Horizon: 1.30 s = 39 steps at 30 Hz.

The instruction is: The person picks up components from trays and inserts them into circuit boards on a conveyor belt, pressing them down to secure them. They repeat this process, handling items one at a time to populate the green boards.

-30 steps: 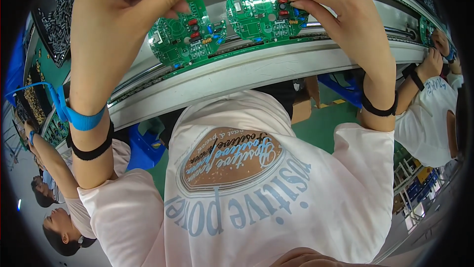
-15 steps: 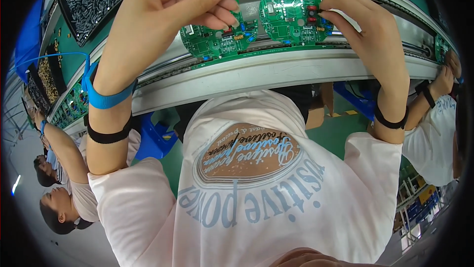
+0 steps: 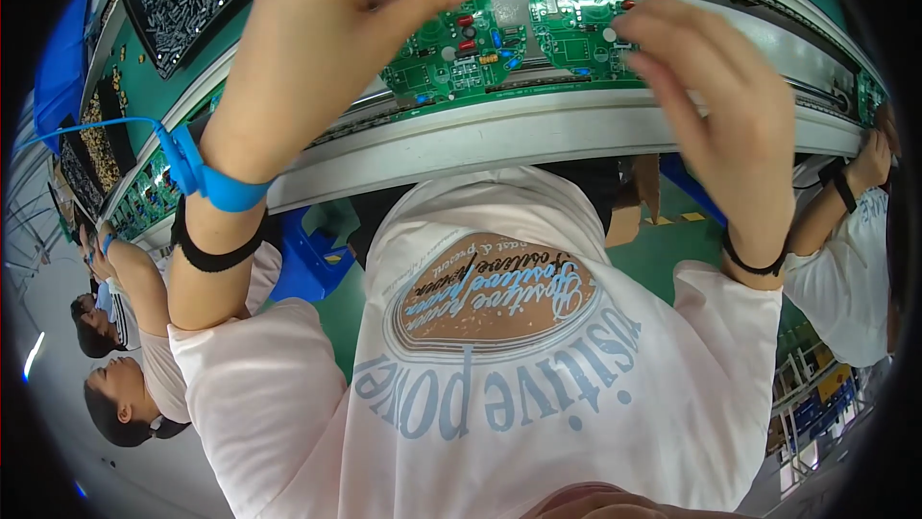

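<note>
Two green circuit boards lie side by side on the rail line ahead of me. Over the upper part of the left circuit board, my left hand is closed in a pinch. What its fingertips hold, if anything, is hidden. Red, blue and striped orange components show on this board beneath the hand. At the right circuit board, my right hand is blurred by motion. Its thumb and fingers are apart by the board's right side, with nothing visible between them, covering part of the board. A red component shows just above these fingers.
A black tray of small dark cylindrical parts stands at the upper left. Beyond my left arm are more boards and bins of parts. The pale rail edge runs before me. A blue cord trails from my left wrist strap. People work on both sides.
Both boards appear farther right. My left hand has shifted up, uncovering the left board's red components. My right fingers have come off the right board's red components and parted.
</note>
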Each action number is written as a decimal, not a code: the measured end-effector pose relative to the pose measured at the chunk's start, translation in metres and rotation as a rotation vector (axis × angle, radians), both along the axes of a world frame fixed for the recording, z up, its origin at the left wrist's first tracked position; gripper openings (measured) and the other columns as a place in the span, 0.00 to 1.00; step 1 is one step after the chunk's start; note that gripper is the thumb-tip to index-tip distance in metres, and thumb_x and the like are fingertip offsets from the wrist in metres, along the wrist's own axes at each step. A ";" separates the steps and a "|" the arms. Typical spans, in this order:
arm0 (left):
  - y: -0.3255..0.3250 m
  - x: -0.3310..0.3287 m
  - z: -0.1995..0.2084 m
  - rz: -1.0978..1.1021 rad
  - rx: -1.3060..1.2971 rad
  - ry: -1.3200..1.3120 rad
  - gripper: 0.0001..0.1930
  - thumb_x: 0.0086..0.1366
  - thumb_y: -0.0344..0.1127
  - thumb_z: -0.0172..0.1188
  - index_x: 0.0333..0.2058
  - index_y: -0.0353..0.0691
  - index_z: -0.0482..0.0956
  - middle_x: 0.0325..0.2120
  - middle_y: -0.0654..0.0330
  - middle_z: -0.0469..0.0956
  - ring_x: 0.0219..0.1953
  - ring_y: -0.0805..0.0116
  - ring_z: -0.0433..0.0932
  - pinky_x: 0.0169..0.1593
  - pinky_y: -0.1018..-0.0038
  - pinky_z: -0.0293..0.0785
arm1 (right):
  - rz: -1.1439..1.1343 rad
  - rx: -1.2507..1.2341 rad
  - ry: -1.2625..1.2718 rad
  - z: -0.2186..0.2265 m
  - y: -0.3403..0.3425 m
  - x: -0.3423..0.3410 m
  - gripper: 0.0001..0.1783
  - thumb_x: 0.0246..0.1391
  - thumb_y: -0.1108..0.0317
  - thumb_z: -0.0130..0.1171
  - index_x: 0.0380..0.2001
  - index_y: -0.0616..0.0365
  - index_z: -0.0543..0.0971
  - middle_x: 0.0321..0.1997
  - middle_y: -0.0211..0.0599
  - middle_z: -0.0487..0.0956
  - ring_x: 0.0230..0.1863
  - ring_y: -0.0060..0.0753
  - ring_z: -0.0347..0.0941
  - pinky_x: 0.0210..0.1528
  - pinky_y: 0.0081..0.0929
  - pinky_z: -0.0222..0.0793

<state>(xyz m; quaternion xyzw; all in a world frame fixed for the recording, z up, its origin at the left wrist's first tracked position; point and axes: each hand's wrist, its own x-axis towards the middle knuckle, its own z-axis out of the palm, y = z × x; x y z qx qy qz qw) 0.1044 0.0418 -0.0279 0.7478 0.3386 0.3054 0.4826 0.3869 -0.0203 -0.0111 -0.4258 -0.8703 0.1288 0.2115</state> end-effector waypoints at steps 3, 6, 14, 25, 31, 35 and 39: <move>0.008 0.016 -0.013 -0.190 0.475 -0.431 0.05 0.60 0.25 0.68 0.34 0.32 0.83 0.32 0.52 0.83 0.34 0.52 0.83 0.40 0.65 0.79 | 0.076 0.033 -0.011 -0.009 -0.002 -0.012 0.13 0.54 0.74 0.68 0.43 0.59 0.83 0.47 0.38 0.84 0.48 0.48 0.81 0.51 0.37 0.79; -0.002 0.022 0.032 -0.123 0.310 0.397 0.04 0.59 0.25 0.68 0.34 0.33 0.83 0.32 0.52 0.83 0.35 0.51 0.82 0.41 0.63 0.79 | 0.111 0.068 -0.066 -0.014 -0.002 -0.014 0.13 0.53 0.72 0.68 0.43 0.59 0.83 0.47 0.38 0.84 0.50 0.49 0.81 0.55 0.39 0.79; -0.001 0.019 0.037 -0.171 0.247 0.588 0.04 0.58 0.25 0.67 0.33 0.34 0.83 0.31 0.53 0.83 0.37 0.50 0.81 0.41 0.61 0.78 | 0.064 0.100 -0.074 -0.021 -0.006 -0.014 0.12 0.52 0.71 0.69 0.42 0.59 0.83 0.46 0.36 0.84 0.50 0.49 0.81 0.58 0.40 0.78; -0.002 0.023 0.035 -0.155 0.269 0.608 0.05 0.57 0.26 0.68 0.33 0.35 0.83 0.31 0.52 0.83 0.36 0.50 0.81 0.41 0.61 0.78 | 0.035 0.095 -0.088 -0.021 -0.007 -0.012 0.11 0.52 0.73 0.68 0.40 0.59 0.83 0.47 0.35 0.85 0.52 0.47 0.82 0.54 0.38 0.78; -0.004 0.024 0.037 -0.182 0.365 0.674 0.05 0.56 0.26 0.67 0.32 0.36 0.83 0.29 0.53 0.82 0.36 0.50 0.81 0.40 0.60 0.79 | 0.031 0.098 -0.105 -0.022 -0.009 -0.010 0.10 0.52 0.73 0.68 0.39 0.59 0.83 0.47 0.35 0.85 0.52 0.47 0.82 0.54 0.37 0.79; -0.007 0.028 0.037 -0.188 0.422 0.747 0.03 0.56 0.27 0.66 0.31 0.38 0.82 0.27 0.54 0.81 0.35 0.50 0.81 0.39 0.60 0.79 | 0.030 0.094 -0.103 -0.022 -0.010 -0.010 0.09 0.53 0.73 0.68 0.39 0.59 0.83 0.47 0.35 0.85 0.52 0.46 0.82 0.53 0.36 0.79; -0.010 0.032 0.038 -0.208 0.501 0.851 0.02 0.57 0.28 0.63 0.28 0.39 0.79 0.26 0.55 0.80 0.33 0.52 0.81 0.37 0.61 0.79 | 0.035 0.092 -0.098 -0.021 -0.009 -0.010 0.09 0.53 0.74 0.68 0.39 0.60 0.83 0.47 0.35 0.85 0.52 0.46 0.82 0.53 0.36 0.79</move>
